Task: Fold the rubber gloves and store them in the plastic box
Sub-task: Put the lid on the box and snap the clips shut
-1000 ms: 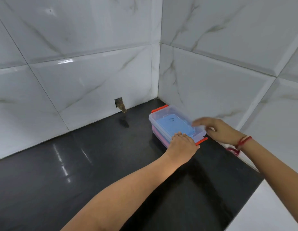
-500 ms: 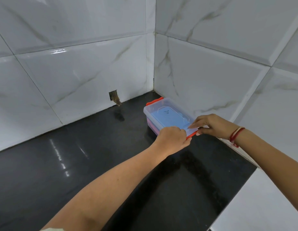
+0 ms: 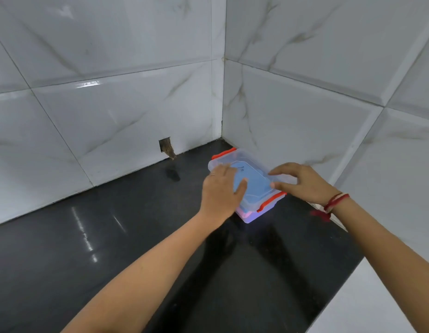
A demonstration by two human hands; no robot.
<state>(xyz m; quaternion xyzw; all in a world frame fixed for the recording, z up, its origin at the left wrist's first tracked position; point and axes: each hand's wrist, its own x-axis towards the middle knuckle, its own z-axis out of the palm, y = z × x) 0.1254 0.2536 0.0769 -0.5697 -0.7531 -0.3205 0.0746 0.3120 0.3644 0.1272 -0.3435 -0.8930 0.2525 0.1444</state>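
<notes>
Head view puts the plastic box (image 3: 249,216) deep in the corner of the black counter (image 3: 112,236), close to both white tiled walls (image 3: 112,104). I can see its clear lid (image 3: 244,157) lying on top, with an orange latch at the near end (image 3: 271,201) and another at the far end (image 3: 224,153). The rubber gloves (image 3: 256,188) show through the plastic as blue above and pink below.

My left hand (image 3: 220,191) lies flat on the lid's left side, fingers straight, gripping nothing. My right hand (image 3: 302,183) arches over the right edge, fingers spread, with only the fingertips (image 3: 271,173) on the lid and nothing held. A red thread bracelet (image 3: 334,203) circles that wrist. A small rough hole (image 3: 165,147) breaks the left wall just above the counter.
</notes>
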